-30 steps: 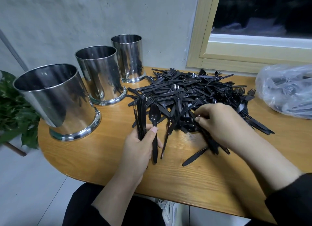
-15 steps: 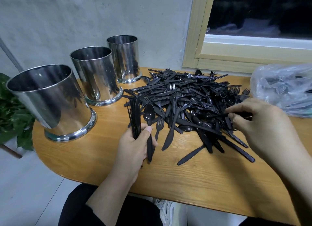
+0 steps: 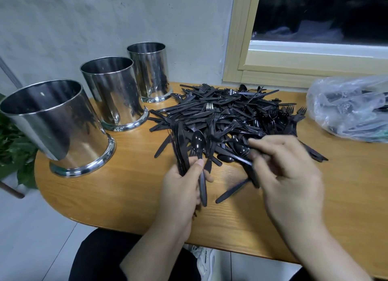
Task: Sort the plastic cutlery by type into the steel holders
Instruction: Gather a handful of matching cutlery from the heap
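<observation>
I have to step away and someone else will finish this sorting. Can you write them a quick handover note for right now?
Left hand: grips a bundle of black plastic cutlery, with a black plastic spoon pinched under the thumb.
Right hand: blurred; fingers curled on a black piece at the near edge of the pile of black plastic cutlery.
Three shiny steel cylinder holders stand on the left of the round wooden table; no cutlery visible in them.
A clear plastic bag on the right holds more cutlery.
Left: nearly all the sorting.
</observation>
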`<state>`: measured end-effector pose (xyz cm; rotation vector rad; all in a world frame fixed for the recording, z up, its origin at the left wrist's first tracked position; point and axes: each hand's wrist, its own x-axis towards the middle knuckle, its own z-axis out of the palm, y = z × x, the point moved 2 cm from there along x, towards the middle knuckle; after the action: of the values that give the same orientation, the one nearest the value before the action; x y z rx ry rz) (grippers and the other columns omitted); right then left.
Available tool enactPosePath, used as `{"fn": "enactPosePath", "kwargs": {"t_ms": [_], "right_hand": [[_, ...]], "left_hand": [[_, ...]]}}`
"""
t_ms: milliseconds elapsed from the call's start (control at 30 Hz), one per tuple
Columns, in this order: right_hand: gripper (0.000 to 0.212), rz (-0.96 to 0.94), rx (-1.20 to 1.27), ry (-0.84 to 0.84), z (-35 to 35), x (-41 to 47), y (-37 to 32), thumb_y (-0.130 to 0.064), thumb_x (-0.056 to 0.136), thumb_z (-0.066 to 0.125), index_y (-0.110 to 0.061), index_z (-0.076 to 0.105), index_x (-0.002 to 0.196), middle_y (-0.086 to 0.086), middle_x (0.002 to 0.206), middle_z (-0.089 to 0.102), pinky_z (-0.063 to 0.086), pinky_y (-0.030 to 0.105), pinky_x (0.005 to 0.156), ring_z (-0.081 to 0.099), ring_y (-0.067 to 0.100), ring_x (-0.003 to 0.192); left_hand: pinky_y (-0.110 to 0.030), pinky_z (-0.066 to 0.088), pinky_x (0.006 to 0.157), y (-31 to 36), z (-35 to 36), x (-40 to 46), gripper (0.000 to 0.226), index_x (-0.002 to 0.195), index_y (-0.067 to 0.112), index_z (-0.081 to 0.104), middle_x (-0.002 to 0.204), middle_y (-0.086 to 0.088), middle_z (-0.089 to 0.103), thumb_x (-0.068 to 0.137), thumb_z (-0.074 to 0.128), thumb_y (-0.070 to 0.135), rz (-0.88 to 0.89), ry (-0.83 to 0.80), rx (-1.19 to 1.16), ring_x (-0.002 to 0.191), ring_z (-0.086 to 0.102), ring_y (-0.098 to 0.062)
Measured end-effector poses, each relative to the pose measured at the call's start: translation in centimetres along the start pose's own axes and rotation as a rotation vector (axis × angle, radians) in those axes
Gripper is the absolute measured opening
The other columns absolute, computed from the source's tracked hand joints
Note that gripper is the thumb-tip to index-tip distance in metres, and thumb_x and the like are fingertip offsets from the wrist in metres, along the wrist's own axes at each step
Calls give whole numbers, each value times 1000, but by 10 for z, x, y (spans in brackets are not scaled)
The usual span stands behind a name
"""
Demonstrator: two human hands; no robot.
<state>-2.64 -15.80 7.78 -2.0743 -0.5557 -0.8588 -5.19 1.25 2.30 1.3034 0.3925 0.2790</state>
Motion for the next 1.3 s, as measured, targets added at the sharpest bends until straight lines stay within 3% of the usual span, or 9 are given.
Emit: {"fn": "enactPosePath", "kwargs": {"t_ms": [167, 367, 500, 733, 800, 867, 967, 1100, 1300], "right_hand": [[22, -47, 9, -112, 29, -25, -4, -3, 85, 64, -5, 77, 102, 0, 97, 61, 39, 3, 84, 51, -3, 93], [28, -51, 35, -247, 44, -40, -10, -21, 96, 48, -7, 73, 94, -4, 95, 56, 47, 22, 70, 55, 9, 85], [33, 21, 115, -299, 46, -40, -13, -26, 99, 45, -6, 68, 88, -14, 92, 48, 43, 9, 69, 54, 0, 82], [29, -71, 44, -400, 39, -37, -4, -30, 97, 53, -14, 72, 113, -3, 106, 59, 50, 25, 81, 61, 15, 95], [31, -82, -10, -342, 28, -22, 8, -32, 97, 57, -12, 73, 115, -2, 107, 63, 48, 24, 87, 61, 15, 98], [26, -20, -114, -305, 20, 3, 27, -28, 97, 62, -12, 74, 113, -2, 108, 65, 48, 27, 89, 62, 16, 99], [30, 115, -331, -477, 24, 38, 57, -27, 97, 65, -16, 69, 125, 0, 116, 64, 46, 28, 86, 62, 22, 104], [38, 151, -537, -748, 45, 53, 76, -26, 97, 62, -18, 61, 134, 3, 122, 60, 50, 36, 91, 59, 26, 113], [47, 158, -633, -843, 60, 59, 74, -29, 91, 63, -20, 58, 136, 5, 122, 58, 51, 45, 94, 55, 30, 117]], "left_hand": [[-29, 27, 46, -10, 16, -9, 12, 95, 13, 69, 65, -4, 63, 101, 63, 22, -46, 74, -102, 48, 36, -13], [-27, 30, 44, -14, 18, -8, 12, 93, 18, 69, 52, 3, 41, 102, 62, 24, -110, 117, -148, 46, 37, -12], [-29, 29, 47, -18, 20, -6, 24, 79, 21, 64, 52, 3, 43, 101, 63, 32, -124, 114, -160, 44, 38, -13], [-26, 50, 52, -7, 21, 0, 10, 96, 11, 73, 69, -3, 68, 97, 67, 19, -94, 19, -221, 58, 63, -14], [-26, 38, 47, -2, 14, 12, 15, 93, 11, 74, 64, -1, 60, 99, 65, 23, 2, 10, -102, 51, 49, -11], [-32, 39, 57, 3, 6, 24, 22, 84, 13, 71, 71, -3, 60, 100, 63, 27, 88, 2, 18, 59, 48, -14], [-35, 43, 69, 4, 0, 35, 25, 82, 10, 64, 74, -4, 61, 102, 59, 25, 147, -14, 81, 67, 52, -18], [-29, 32, 47, 1, -3, 37, 14, 105, 22, 70, 65, -3, 56, 105, 56, 23, 137, -51, -12, 52, 46, -16], [-30, 32, 46, -4, -4, 39, 15, 106, 28, 70, 62, -2, 54, 105, 56, 26, 158, -76, -7, 48, 41, -16]]}}
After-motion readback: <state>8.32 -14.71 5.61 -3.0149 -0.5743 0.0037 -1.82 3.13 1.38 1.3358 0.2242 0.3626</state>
